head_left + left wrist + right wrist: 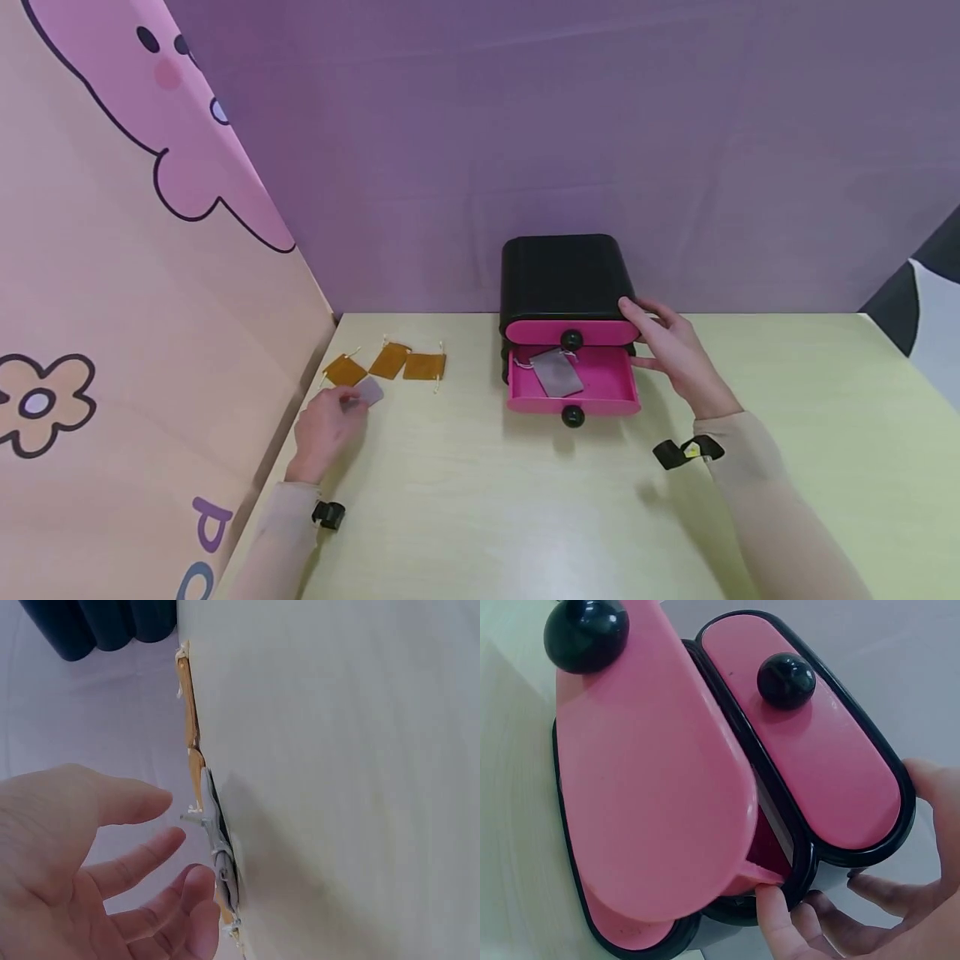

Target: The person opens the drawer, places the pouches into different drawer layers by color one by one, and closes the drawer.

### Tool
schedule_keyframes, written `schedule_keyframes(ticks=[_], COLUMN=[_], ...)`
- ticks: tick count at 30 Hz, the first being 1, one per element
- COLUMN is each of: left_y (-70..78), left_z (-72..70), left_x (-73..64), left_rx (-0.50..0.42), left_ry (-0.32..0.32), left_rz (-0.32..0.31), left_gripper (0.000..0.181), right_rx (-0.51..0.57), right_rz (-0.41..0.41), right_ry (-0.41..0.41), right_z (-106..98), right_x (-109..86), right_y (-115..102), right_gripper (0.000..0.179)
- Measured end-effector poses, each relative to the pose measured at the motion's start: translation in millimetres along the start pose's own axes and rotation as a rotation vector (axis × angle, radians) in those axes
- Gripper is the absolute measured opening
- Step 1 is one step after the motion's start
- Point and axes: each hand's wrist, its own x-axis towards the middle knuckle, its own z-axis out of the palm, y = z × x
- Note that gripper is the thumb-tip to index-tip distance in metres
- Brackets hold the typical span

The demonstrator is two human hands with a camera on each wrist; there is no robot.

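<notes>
A small grey drawstring pouch (pixel 371 391) lies at the left of the table, right by the fingertips of my left hand (pixel 327 429). In the left wrist view the thumb and fingers stand apart, with the pouch just beyond them. My right hand (pixel 678 362) rests against the right side of a black drawer cabinet (pixel 566 275), thumb at its top front corner. In the right wrist view one finger reaches the side of the pulled-out pink drawer (pixel 652 787). Inside this drawer lies another grey pouch (pixel 557 372).
Mustard-coloured drawstring pouches lie beyond the left hand: one at the left (pixel 345 371), one in the middle (pixel 390 360), one at the right (pixel 424 366). The upper drawer (pixel 540 332) is closed. A purple backdrop (pixel 525 150) rises behind the table, a printed wall (pixel 150 292) at left.
</notes>
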Motion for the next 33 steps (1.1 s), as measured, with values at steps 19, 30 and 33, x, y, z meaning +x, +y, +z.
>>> schedule_keyframes(ticks=[19, 30, 33], left_y=[-10.3, -16.6, -16.7], left_z=[-6.7, -10.8, -11.3], left_x=[7.3, 15.1, 14.7], left_rx=[0.119, 0.105, 0.094], left_ry=[-0.133, -0.149, -0.146], left_rz=[0.056, 0.061, 0.061], left_gripper=[0.036, 0.032, 0.032], right_rx=[0.019, -0.009, -0.004], right_rz=[0.018, 0.006, 0.001], right_ry=[0.000, 0.045, 0.050], right_z=[0, 4, 5], right_x=[1.5, 0.0, -1.0], right_y=[1, 3, 3], right_gripper=[0.094, 0.094, 0.093])
